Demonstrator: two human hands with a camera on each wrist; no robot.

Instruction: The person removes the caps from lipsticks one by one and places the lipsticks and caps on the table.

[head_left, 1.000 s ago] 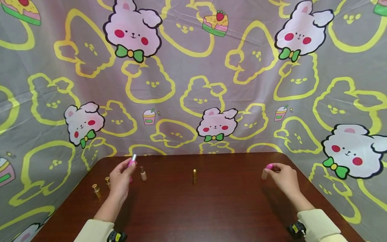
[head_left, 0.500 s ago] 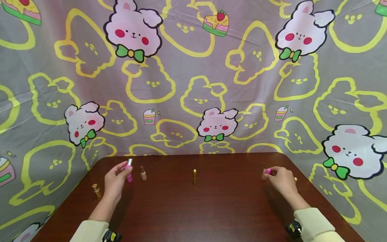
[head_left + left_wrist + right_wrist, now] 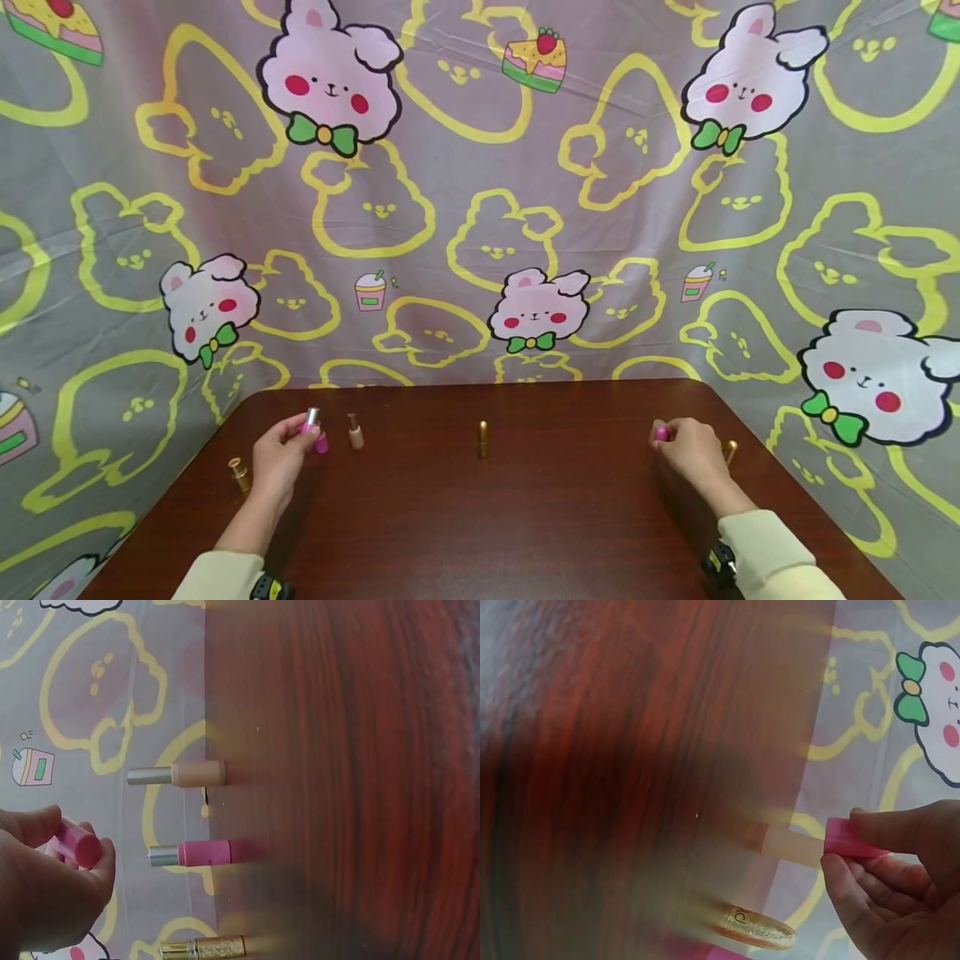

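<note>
Between thumb and fingers, my left hand (image 3: 279,462) holds an uncapped lipstick tube (image 3: 311,419), pink with a silver upper part. Its pink base (image 3: 88,852) faces the left wrist camera. Just past those fingers stands another pink and silver lipstick tube (image 3: 204,853), with a beige uncapped one (image 3: 356,435) to its right. On the other side, my right hand (image 3: 693,454) pinches a pink lipstick cap (image 3: 847,838). A beige cap (image 3: 791,846) stands directly behind it and is partly covered by it. Close to that hand is a gold cap (image 3: 730,451).
A gold uncapped lipstick tube (image 3: 239,473) stands near the left table edge. One gold lipstick (image 3: 483,439) stands upright mid-table. Another pink piece (image 3: 727,952) shows beside the gold cap. Patterned cloth (image 3: 450,250) surrounds the brown table (image 3: 487,525).
My left hand has moved left and lower with its lipstick tube, uncovering the standing pink one. My right hand has lowered slightly leftward with the pink cap, and the gold cap has come into view.
</note>
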